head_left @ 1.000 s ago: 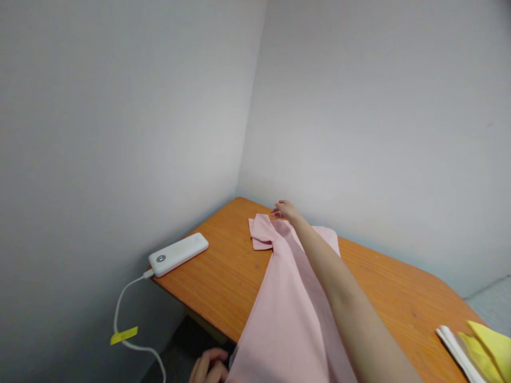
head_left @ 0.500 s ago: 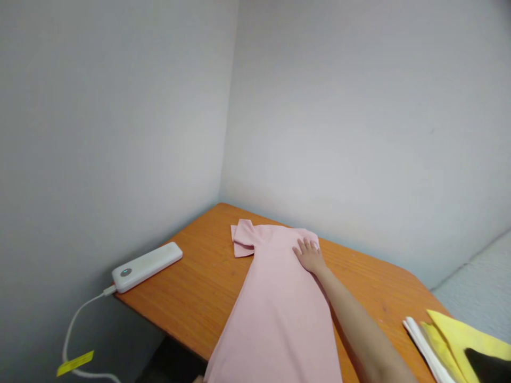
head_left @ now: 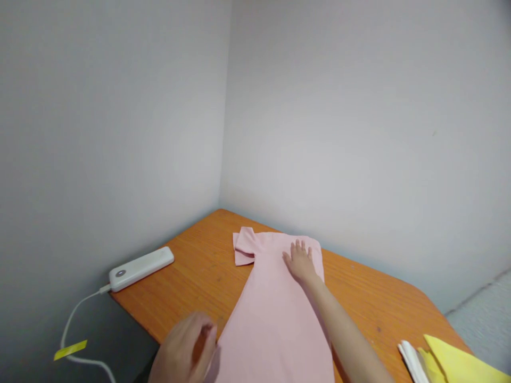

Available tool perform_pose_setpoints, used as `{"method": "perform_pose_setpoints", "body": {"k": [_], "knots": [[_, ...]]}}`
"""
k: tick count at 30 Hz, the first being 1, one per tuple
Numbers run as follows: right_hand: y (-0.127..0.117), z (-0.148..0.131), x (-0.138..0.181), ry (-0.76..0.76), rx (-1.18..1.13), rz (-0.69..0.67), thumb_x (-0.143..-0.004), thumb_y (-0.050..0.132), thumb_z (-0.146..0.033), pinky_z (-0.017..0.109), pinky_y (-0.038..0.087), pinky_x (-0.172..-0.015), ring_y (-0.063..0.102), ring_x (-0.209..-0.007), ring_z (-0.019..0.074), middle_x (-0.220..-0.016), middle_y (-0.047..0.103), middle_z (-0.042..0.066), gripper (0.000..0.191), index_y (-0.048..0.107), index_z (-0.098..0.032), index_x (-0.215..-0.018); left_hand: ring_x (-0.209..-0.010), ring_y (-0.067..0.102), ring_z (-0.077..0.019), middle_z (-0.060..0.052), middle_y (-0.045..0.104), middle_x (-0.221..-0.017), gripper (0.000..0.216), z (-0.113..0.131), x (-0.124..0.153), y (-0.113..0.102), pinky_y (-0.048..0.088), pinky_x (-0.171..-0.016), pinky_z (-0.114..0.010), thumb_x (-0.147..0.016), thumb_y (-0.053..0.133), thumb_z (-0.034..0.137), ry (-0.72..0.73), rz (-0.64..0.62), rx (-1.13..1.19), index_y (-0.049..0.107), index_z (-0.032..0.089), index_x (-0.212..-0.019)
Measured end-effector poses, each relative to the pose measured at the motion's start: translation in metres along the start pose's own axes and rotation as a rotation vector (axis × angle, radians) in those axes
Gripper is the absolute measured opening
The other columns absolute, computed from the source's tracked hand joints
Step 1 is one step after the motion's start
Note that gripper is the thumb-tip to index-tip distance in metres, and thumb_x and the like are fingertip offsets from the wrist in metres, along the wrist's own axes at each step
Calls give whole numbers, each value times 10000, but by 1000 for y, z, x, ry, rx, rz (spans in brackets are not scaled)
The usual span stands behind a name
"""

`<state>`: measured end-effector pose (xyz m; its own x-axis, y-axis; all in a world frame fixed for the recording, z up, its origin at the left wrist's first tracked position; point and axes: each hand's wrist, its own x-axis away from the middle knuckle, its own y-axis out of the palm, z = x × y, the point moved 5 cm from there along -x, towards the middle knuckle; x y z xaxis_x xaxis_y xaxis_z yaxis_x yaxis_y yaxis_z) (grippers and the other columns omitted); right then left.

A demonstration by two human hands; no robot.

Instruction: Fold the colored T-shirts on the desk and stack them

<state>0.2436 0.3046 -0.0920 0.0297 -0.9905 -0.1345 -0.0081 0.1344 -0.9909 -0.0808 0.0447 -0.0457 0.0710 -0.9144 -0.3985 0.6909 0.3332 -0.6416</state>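
Observation:
A pink short-sleeved garment (head_left: 275, 319), probably a T-shirt or dress, lies lengthwise on the wooden table (head_left: 191, 287). Its left sleeve sticks out at the far end; the lower end runs out of view at the bottom. My right hand (head_left: 300, 263) rests flat on the upper right part of the cloth, fingers spread. At the garment's left edge is my left hand (head_left: 181, 346), slightly blurred. Its fingers are curled, with a gap showing between thumb and forefinger and no cloth visible between them.
A white power bank (head_left: 141, 268) with a plugged-in white cable (head_left: 74, 314) lies at the table's left edge. Folded yellow cloth (head_left: 459, 359) and white cloth (head_left: 413, 361) are at the lower right. Walls (head_left: 339, 133) stand behind and to the left.
My left hand has come up from the bottom edge into view beside the garment. My right hand has shifted slightly left on the cloth, its fingers more spread.

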Motion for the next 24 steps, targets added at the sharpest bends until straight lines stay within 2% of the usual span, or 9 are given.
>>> {"method": "perform_pose_setpoints", "body": {"k": [1,3,5,8,11,14,17,20,24], "knots": [[-1,-16,5,-19,-70,-9,-966,255,-536,500,-26,-1157,34,-1466,306,-1581,138,173,726,257,-48,-1504,-861,641,-207,-48,673,-896,230,7,-28,7,511,-802,-330,-946,435,390,24,-17,-54,610,249,-895],[3,-49,17,-72,-206,-58,-951,213,-608,502,10,-1161,54,-1464,313,-1581,140,163,793,217,-49,-1515,-891,623,-188,-56,661,-960,205,21,-88,30,485,-818,-304,-965,390,270,104,-97,-184,587,214,-952],[8,-73,30,-122,-280,-91,-920,220,-680,506,13,-1161,31,-1465,319,-1584,105,165,876,179,-45,-1522,-981,601,-192,-83,643,-1042,199,26,-143,57,461,-849,-293,-926,421,160,147,-181,-389,592,188,-1025],[13,-89,41,-158,-290,-63,-892,266,-720,522,-10,-1156,7,-1463,331,-1576,87,192,937,185,-25,-1516,-1040,571,-235,-113,627,-1062,167,24,-197,87,437,-873,-330,-869,532,171,192,-253,-485,636,169,-999],[14,-88,42,-166,-282,-6,-936,207,-656,517,9,-1160,50,-1464,323,-1567,134,192,855,233,-16,-1504,-1062,552,-271,-136,635,-1025,185,24,-209,98,392,-924,-378,-881,574,319,288,-301,-514,662,157,-879],[14,-84,40,-162,-290,24,-955,137,-622,491,38,-1167,83,-1463,312,-1563,151,181,826,247,-10,-1499,-1049,561,-260,-119,656,-978,287,23,-198,98,341,-968,-391,-918,524,415,392,-356,-528,665,169,-875],[16,-86,40,-175,-307,18,-933,178,-661,486,13,-1169,74,-1462,325,-1559,141,201,881,240,18,-1491,-933,603,-233,-80,678,-868,344,13,-194,100,355,-925,-375,-906,524,479,424,-461,-538,678,193,-794],[15,-87,40,-175,-325,-2,-916,230,-678,484,-14,-1168,62,-1462,329,-1562,130,200,901,246,16,-1490,-883,617,-226,-84,684,-869,362,-2,-221,106,387,-873,-366,-915,503,473,348,-467,-564,681,187,-782],[7,-82,34,-126,-371,-11,-960,176,-590,454,34,-1173,89,-1463,308,-1560,177,189,803,270,8,-1487,-1025,588,-229,-116,643,-1086,287,-24,-279,123,433,-887,-381,-961,462,354,174,-372,-620,625,140,-1062]]}}
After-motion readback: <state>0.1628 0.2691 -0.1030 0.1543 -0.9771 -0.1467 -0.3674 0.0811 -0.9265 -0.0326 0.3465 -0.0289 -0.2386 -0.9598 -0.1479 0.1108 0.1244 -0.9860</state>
